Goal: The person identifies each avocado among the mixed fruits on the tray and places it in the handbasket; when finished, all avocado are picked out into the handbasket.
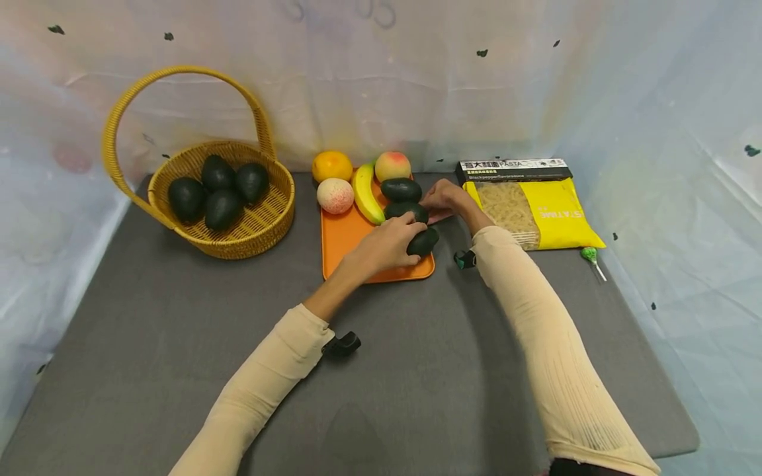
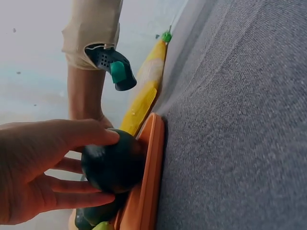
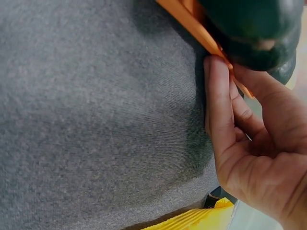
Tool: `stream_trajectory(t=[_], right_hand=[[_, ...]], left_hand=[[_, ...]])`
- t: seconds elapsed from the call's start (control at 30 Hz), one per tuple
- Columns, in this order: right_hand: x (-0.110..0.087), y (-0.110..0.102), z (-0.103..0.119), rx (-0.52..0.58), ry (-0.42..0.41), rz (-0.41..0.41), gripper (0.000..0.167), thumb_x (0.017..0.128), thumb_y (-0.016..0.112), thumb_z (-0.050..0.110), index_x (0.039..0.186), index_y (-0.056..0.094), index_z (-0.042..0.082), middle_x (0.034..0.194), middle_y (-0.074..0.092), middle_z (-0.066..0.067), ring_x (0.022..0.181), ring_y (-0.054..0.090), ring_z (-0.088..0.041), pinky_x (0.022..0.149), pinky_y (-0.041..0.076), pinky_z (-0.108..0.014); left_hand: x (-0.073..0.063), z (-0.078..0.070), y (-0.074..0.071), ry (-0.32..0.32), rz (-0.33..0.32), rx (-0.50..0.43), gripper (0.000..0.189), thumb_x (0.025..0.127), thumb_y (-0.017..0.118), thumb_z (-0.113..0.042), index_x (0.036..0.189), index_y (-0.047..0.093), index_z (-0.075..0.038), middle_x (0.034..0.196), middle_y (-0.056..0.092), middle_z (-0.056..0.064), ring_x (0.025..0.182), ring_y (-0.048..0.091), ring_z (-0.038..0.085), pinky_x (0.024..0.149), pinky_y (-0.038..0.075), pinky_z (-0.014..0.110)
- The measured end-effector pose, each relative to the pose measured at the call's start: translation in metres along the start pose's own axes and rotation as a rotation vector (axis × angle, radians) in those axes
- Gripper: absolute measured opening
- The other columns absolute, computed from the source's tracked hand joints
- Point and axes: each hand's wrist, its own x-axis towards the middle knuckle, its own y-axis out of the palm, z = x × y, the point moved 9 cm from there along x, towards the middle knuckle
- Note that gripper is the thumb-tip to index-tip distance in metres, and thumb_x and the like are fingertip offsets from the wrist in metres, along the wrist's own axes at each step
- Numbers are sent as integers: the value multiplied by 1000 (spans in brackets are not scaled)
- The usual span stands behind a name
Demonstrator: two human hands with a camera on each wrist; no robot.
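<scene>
On the orange tray, three dark green avocados lie along the right side. My left hand holds the nearest avocado, thumb on one side and fingers on the other, at the tray's near right part. The middle avocado is partly covered by that hand, and the far avocado lies beyond it. At the tray's right edge, my right hand pinches the rim, with fingers beneath and thumb above. A banana, an orange, a pale pink-speckled fruit and a peach are grouped at the tray's far side.
Left of the tray stands a yellow wicker basket with a tall handle and several avocados inside. To the right lie a yellow pasta bag, a black pasta box and a green lollipop. A hanging sheet borders the grey table.
</scene>
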Motion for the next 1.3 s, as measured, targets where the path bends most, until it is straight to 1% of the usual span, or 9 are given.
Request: stream_trajectory(t=[0.1,0.3,0.5,0.63,0.83,0.97,1.07,1.17,1.3], right_hand=[[1,0,0,0,-1,-7,28,98,73,20,113,74,-3,67,69,-3,58,71,-13,63,63,-27],[3,0,1,-41,-13,-14,25,98,73,22,108,75,0,66,67,-1,57,68,-11,63,62,-26],[2,-2,0,14,-8,-18,28,99,69,16,117,73,-5,67,68,-4,58,72,-14,66,64,-30],[3,-1,0,47,-7,-11,25,98,70,13,114,74,-5,65,69,-3,57,72,-14,64,64,-29],[2,2,0,81,-9,-1,15,96,75,14,100,76,-1,64,69,-3,58,72,-14,64,64,-29],[0,3,2,81,-27,4,20,96,75,15,104,75,-3,65,70,-3,58,72,-13,66,64,-30],[0,1,0,66,-21,0,23,97,74,17,108,75,-3,66,70,-2,59,73,-13,67,64,-30],[1,-1,-2,61,1,4,23,97,74,18,108,75,-2,67,71,-2,60,73,-13,68,64,-30],[3,1,-2,67,7,14,19,96,75,18,103,75,0,68,70,-3,61,73,-14,71,65,-30]], left_hand=[[-5,2,-7,2,-44,-24,58,90,81,-28,141,62,-7,132,62,14,106,66,26,100,57,40],[-19,6,-34,-28,-134,-104,56,90,78,-29,140,63,-9,125,61,12,98,65,24,91,59,38],[-26,12,-64,-57,-180,-115,58,89,79,-30,141,63,-8,130,62,14,104,66,27,93,59,41],[-32,24,-84,-89,-215,-116,59,88,80,-29,141,64,-9,127,63,14,104,64,28,94,57,43],[-47,55,-122,-177,-291,-90,61,87,80,-32,141,64,-10,128,64,15,105,63,32,93,55,50],[-63,87,-150,-272,-351,-73,62,87,81,-31,142,63,-8,131,64,19,108,64,39,94,53,55],[-78,110,-167,-347,-391,-79,63,88,80,-30,143,62,-7,134,63,22,114,62,42,99,53,56],[-95,130,-180,-423,-421,-89,63,89,79,-32,143,61,-6,136,62,24,119,59,43,102,50,58],[-113,157,-187,-543,-419,-99,65,90,77,-36,144,60,-4,140,61,26,121,57,44,102,48,61]])
